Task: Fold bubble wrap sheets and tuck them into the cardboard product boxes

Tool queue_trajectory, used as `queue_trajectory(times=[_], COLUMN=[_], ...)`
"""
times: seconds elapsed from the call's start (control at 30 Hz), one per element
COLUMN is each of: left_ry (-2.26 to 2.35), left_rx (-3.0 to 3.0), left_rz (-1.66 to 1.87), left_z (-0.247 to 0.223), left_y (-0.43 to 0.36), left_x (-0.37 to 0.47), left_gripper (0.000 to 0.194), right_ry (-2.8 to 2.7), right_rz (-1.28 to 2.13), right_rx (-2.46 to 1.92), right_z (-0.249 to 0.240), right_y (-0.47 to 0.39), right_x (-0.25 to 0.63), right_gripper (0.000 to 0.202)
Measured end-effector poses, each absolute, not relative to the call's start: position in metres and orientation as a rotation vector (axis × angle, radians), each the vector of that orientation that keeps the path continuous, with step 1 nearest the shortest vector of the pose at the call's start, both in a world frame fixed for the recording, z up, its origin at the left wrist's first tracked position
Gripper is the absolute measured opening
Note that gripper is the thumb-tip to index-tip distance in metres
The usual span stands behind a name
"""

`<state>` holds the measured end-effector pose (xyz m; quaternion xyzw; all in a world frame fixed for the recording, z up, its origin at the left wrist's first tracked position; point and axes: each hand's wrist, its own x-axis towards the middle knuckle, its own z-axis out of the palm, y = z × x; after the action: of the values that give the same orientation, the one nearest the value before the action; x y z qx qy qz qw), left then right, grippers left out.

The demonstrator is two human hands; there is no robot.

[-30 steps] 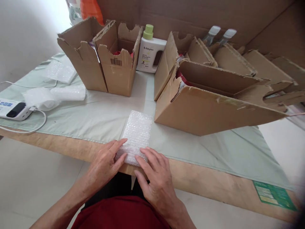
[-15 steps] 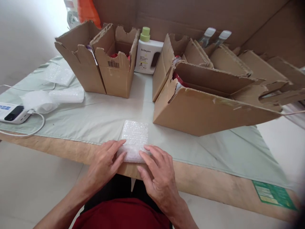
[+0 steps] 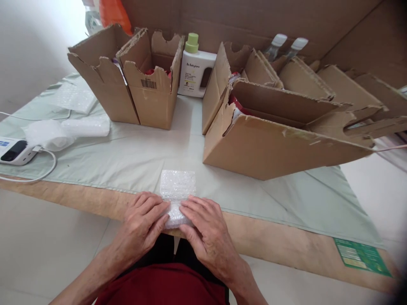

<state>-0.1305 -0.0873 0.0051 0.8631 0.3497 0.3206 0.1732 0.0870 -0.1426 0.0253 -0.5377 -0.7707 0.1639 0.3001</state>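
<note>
A clear piece of bubble wrap point(image 3: 178, 184) lies at the table's front edge, its near part folded into a thicker layer. My left hand point(image 3: 144, 220) grips the left side of that folded part, fingers on top and thumb at the near edge. On the right side, my right hand point(image 3: 203, 226) holds it the same way, fingertips over the fold and thumb low at the near edge. Whether anything lies inside the fold I cannot tell.
Open cardboard boxes point(image 3: 152, 101) stand at the back left, and a large one point(image 3: 270, 148) stands right of centre. Between them is a white detergent bottle point(image 3: 193, 74). More bubble wrap point(image 3: 85, 127) and a white power bank point(image 3: 19, 150) with a cable lie at left.
The bubble wrap has slid toward me, to the table's edge. My hands have come closer in around its near part, and my right thumb now touches it.
</note>
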Motion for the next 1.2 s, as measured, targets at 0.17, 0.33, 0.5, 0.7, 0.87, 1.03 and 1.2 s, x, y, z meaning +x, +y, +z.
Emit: queue_trajectory(times=[0.17,0.33,0.5,0.7,0.87,1.03,1.2], left_ry=[0.964,1.081,1.381,1.459,1.164,1.072,0.999], left_rx=[2.447,2.375,2.415,1.842,1.376,1.353,1.848], left_rz=[0.858,0.904,0.92,1.131,0.968,0.92,0.919], left_z=[0.007,0.005,0.003,0.014,0.017,0.018,0.023], left_y=[-0.091,-0.08,-0.048,-0.079,-0.114,-0.113,-0.112], left_x=[-0.136,-0.134,-0.117,-0.123,-0.111,-0.079,-0.069], left_gripper=[0.034,0.033,0.029,0.03,0.037,0.032,0.026], right_ry=[-2.119,-1.967,-2.07,-1.963,-1.54,-1.475,-1.543], right_rz=[0.352,0.273,0.039,0.102,0.524,0.753,0.875], right_rx=[-1.458,-1.471,-1.56,-1.573,-1.556,-1.455,-1.499], right_z=[0.02,0.023,0.023,0.012,0.015,0.019,0.042], right_y=[-0.145,-0.137,-0.132,-0.106,-0.122,-0.152,-0.174], right_x=[0.087,0.084,0.078,0.08,0.077,0.081,0.127], right_gripper=[0.034,0.029,0.037,0.029,0.022,0.023,0.075])
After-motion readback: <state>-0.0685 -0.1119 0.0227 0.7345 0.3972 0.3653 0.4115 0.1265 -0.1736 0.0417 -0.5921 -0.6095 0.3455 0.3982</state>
